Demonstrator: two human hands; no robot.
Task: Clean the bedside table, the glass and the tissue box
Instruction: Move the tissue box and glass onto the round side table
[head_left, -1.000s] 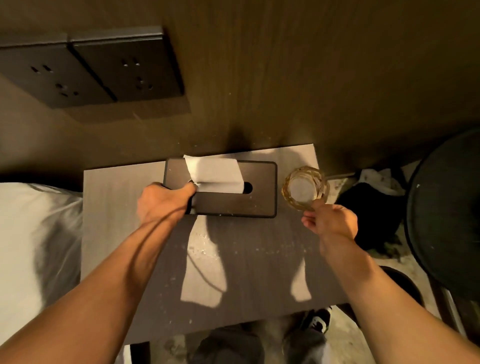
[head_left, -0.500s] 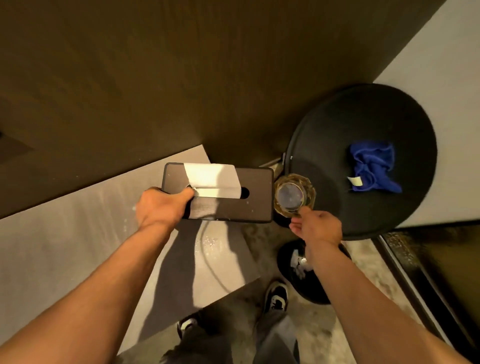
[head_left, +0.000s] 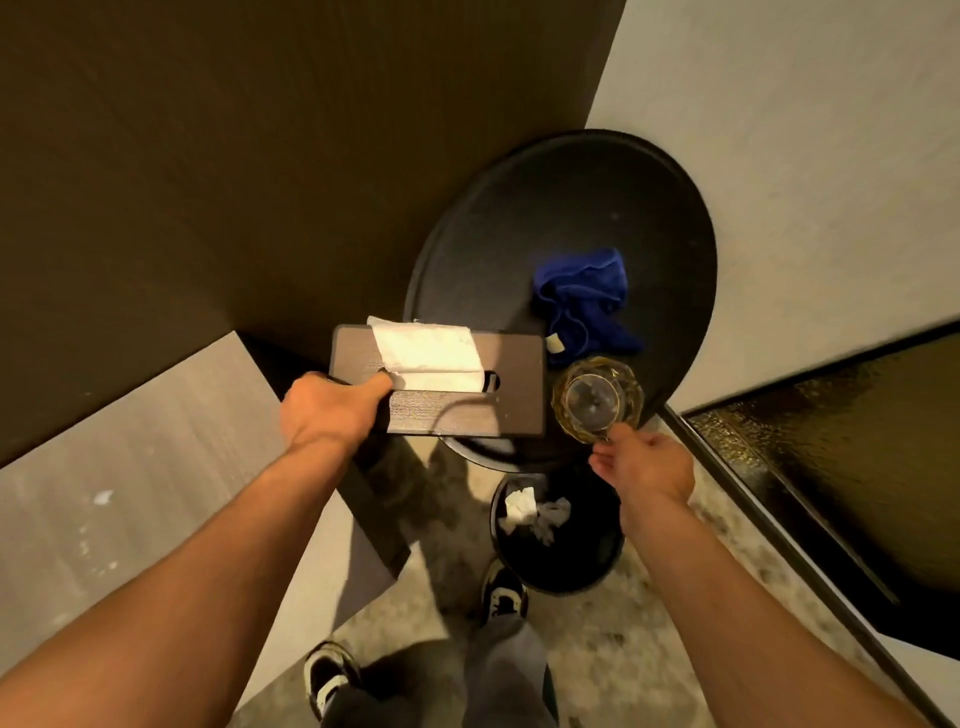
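Note:
My left hand (head_left: 332, 410) grips the left end of the dark tissue box (head_left: 511, 384), which has a white tissue sticking out of its slot. The box hangs in the air over the near edge of a round black table (head_left: 519, 244). My right hand (head_left: 647, 465) holds the faceted amber glass (head_left: 595, 400) by its near rim, just right of the box and over the same round table. The grey bedside table (head_left: 130, 483) lies at the lower left, with white specks on its top.
A crumpled blue cloth (head_left: 584, 301) lies on the round black table. Below that table stands a black bin (head_left: 558, 535) with crumpled tissues inside. A dark wood wall fills the upper left, a dark glass panel (head_left: 852, 467) the right. My shoes are on the floor below.
Both hands lifted the tissue box and the glass off the bedside table and carried them right, over the round black table. The view swung right with them.

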